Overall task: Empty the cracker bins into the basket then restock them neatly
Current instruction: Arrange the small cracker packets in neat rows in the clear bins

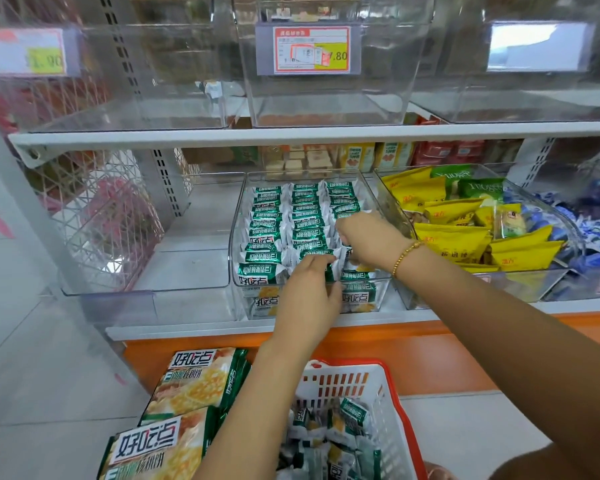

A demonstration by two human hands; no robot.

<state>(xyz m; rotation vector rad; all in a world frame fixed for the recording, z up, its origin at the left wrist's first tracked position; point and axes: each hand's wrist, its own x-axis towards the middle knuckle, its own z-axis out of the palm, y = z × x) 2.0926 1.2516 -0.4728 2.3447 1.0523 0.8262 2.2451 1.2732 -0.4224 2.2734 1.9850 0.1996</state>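
Green-and-white cracker packets (293, 223), yellow snack bags (454, 233), a red-rimmed white basket (378, 379), and an orange shelf base (395, 355).

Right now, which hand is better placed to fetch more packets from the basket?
Probably the left hand: it is at the front of the clear bin, nearer the basket; the right hand reaches deeper in.
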